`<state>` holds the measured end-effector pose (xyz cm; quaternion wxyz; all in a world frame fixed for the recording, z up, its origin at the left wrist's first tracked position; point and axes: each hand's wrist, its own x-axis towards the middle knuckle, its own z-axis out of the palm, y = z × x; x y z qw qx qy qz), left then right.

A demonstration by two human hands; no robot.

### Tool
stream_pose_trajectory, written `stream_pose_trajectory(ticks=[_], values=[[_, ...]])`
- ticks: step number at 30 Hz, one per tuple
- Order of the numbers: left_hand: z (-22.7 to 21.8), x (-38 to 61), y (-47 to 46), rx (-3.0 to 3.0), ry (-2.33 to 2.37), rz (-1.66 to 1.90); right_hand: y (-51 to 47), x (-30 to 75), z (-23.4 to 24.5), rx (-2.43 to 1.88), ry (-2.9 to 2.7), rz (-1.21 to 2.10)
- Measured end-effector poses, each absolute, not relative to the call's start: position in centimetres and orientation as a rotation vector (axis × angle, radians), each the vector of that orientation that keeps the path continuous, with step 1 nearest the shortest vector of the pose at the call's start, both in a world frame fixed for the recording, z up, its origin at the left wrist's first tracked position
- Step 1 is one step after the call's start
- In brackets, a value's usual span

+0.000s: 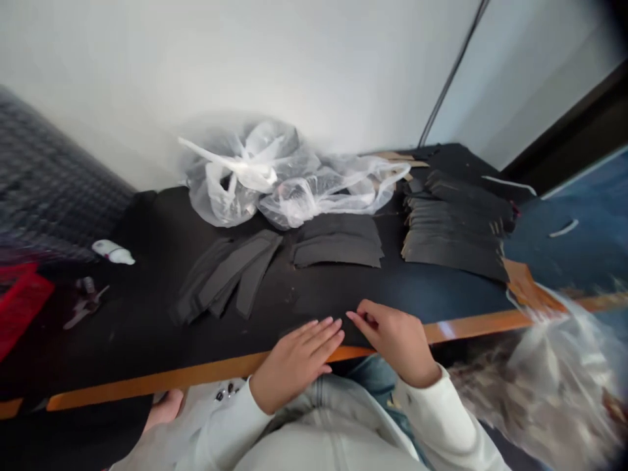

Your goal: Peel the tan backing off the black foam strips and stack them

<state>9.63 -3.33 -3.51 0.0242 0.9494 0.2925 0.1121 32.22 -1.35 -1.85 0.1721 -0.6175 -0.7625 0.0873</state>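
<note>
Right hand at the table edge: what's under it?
The right hand lies on a black sheet by the orange table edge. Whatever is directly beneath the palm is covered and can't be seen.

The black cut strips (338, 248) look matt and rough; the bag (289, 173) is glossy, crinkled plastic.

A large matte black sheet (275, 301) lay flat and unfolded, spreading left and far, its near edge running just beside the orange table rim (196, 373).
</note>
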Motion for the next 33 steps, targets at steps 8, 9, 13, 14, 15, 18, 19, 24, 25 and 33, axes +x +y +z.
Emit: stream_pose_trajectory(ticks=[8, 9, 13, 14, 15, 18, 19, 24, 25, 33], values=[[-4.6, 9.4, -4.7, 2.873, 0.830, 0.689, 1.6, 33.7, -2.5, -1.326, -2.353, 0.544], [-4.5, 9.3, -4.7, 2.875, 0.822, 0.721, 1.7, 33.6, -2.6, -1.290, -2.393, 0.575], [-2.8, 8.0, -4.7, 2.862, 0.788, 0.772, 2.4, 33.2, -2.9, -1.254, -2.448, 0.546], [-2.1, 7.3, -4.6, 2.845, 0.814, 0.796, 2.6, 33.2, -3.0, -1.245, -2.455, 0.520], [-1.3, 6.6, -4.4, 2.831, 0.859, 0.819, 3.0, 33.2, -3.0, -1.233, -2.462, 0.489], [0.7, 3.6, -3.2, 2.853, 1.138, 0.925, 4.1, 32.9, -2.9, -1.173, -2.483, 0.388], [1.2, 2.5, -2.6, 2.876, 1.281, 0.940, 4.4, 32.8, -2.8, -1.150, -2.492, 0.359], [1.5, -1.9, 1.8, 3.004, 1.843, 0.856, 5.0, 32.6, -2.5, -1.122, -2.460, 0.224], [1.2, -2.4, 2.5, 3.029, 1.866, 0.786, 5.1, 32.8, -2.4, -1.141, -2.428, 0.178], [0.0, -0.7, 2.3, 2.937, 1.730, 0.529, 6.8, 38.8, -2.5, -1.657, -2.139, -0.377]])
